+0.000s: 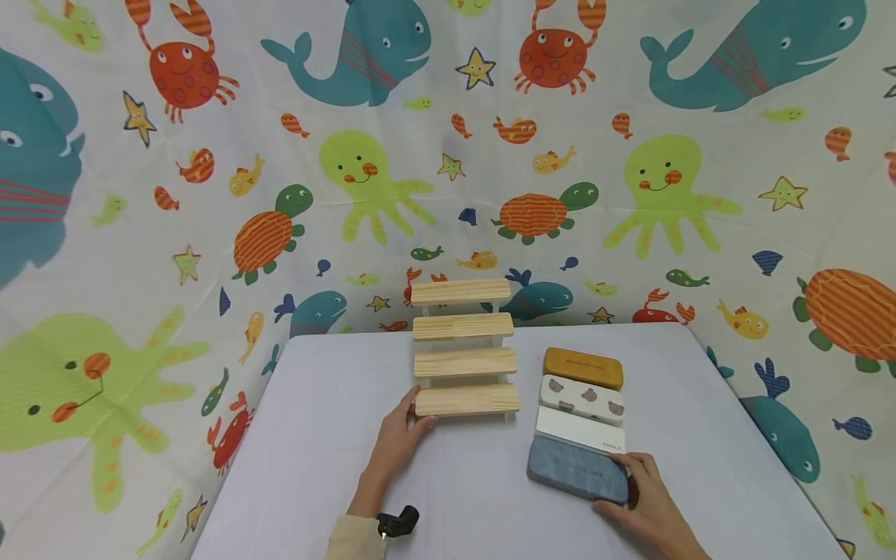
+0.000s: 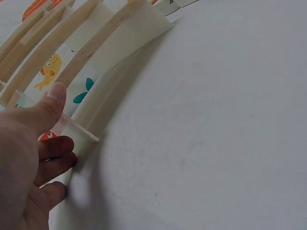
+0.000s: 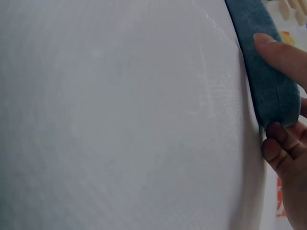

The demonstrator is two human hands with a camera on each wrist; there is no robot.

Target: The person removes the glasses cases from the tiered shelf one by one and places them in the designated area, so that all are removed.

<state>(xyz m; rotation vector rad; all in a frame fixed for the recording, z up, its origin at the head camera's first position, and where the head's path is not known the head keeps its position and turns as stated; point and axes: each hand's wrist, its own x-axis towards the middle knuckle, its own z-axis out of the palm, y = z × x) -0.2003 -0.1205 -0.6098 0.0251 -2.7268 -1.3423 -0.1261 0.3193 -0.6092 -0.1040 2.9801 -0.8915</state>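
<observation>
A four-step wooden display rack [image 1: 465, 400] with pale side supports stands at the table's far middle. My left hand [image 1: 400, 439] grips its front left corner. In the left wrist view the thumb [image 2: 57, 93] presses the lowest step's edge, with the other fingers curled beside the side support. To the right, a blue glasses case [image 1: 577, 469] lies nearest me in a row of cases. My right hand [image 1: 647, 502] holds its right end. The right wrist view shows the thumb [image 3: 276, 50] on the blue case's side and fingers around its end.
Behind the blue case lie a plain white case [image 1: 581, 429], a white case with bear prints [image 1: 582, 399] and a mustard case [image 1: 583, 368], side by side. A white cloth covers the table [image 1: 315, 420]. A sea-animal curtain [image 1: 420, 179] hangs along the back and sides.
</observation>
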